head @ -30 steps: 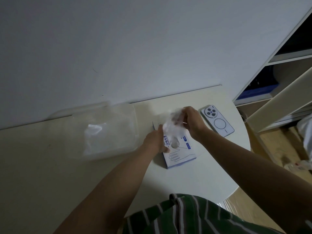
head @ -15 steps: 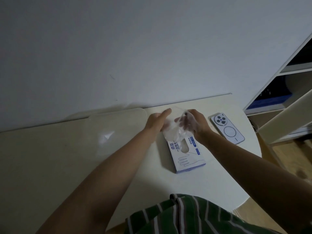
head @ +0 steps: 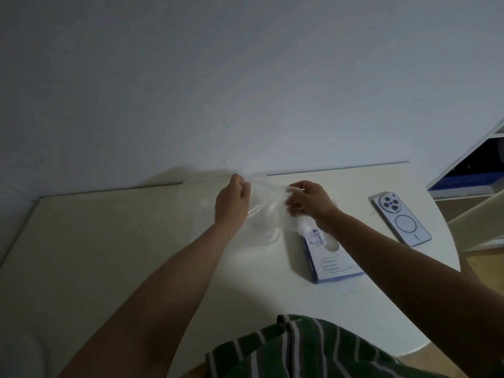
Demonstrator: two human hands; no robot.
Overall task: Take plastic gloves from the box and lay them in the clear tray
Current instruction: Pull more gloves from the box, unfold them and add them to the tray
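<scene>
Two pinches on one plastic glove, by left hand and right hand. Pulled wide to flatten it. Held just left of the box, same side as the clear tray, ready to lay down.

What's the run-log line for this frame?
stage: glove stretched between hands | left hand: grips glove | right hand: pinches glove | glove: above clear tray, not laid

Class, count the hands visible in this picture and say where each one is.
2. The left hand grips the plastic glove over the clear tray; the right hand pinches the glove's other end near the glove box.
</scene>
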